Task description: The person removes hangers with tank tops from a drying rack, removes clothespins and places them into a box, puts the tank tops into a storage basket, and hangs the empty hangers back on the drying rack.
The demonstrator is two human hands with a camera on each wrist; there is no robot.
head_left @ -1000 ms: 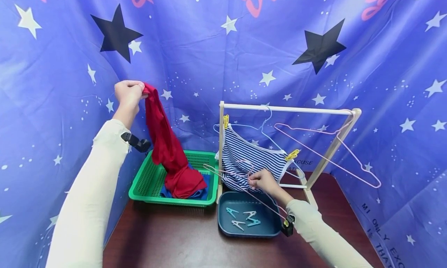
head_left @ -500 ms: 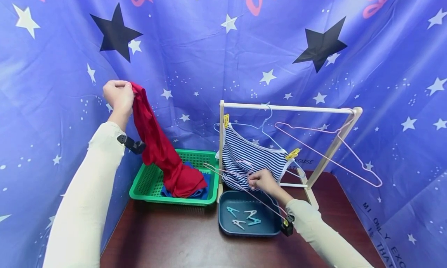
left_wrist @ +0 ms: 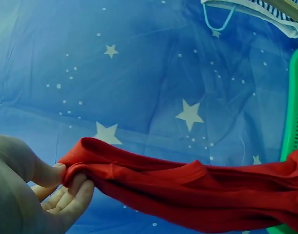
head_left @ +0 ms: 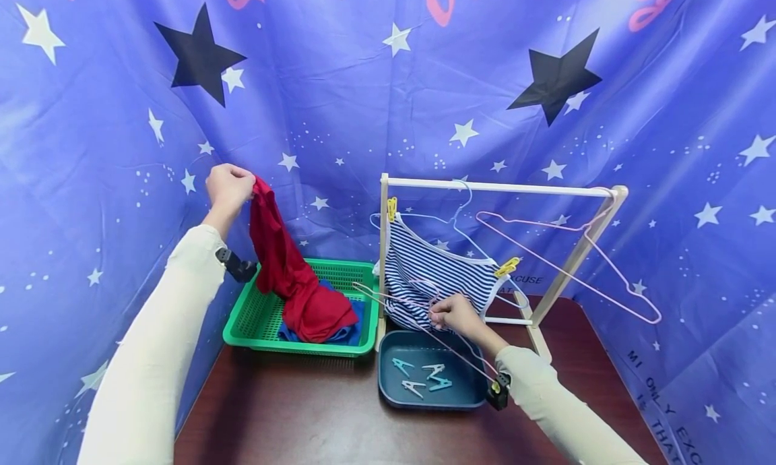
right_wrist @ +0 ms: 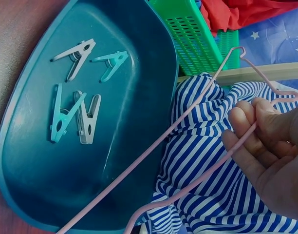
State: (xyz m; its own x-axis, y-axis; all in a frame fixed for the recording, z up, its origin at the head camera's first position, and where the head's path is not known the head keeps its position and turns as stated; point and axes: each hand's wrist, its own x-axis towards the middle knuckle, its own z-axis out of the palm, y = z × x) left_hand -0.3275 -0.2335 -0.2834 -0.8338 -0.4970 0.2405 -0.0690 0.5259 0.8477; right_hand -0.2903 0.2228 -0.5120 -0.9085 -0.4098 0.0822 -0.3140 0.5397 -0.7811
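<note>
My left hand (head_left: 228, 190) pinches one end of a red garment (head_left: 275, 239) between thumb and fingers, up above the green basket (head_left: 242, 317). The cloth's lower part lies bunched in that basket on a blue cloth (head_left: 291, 335). In the left wrist view the red fabric (left_wrist: 168, 190) stretches from the fingertips toward the basket. My right hand (head_left: 455, 313) grips a pink clothes hanger (right_wrist: 134, 165) by its wire, over the dark blue tray (head_left: 388, 391) and in front of a striped top (head_left: 442, 263). Thumb and fingers close round the wire in the right wrist view.
The striped top hangs from a blue hanger on a wooden rack (head_left: 503, 188), fastened by yellow clips (head_left: 506, 267). A second pink hanger (head_left: 564, 269) hangs at the rack's right end. Several clothespins (head_left: 413, 388) lie in the tray. Everything stands on a brown table (head_left: 291, 411).
My left hand shifts left with the red garment, then comes back right and lower. More of the cloth slackens toward the basket. The right hand and its hanger stay put.
</note>
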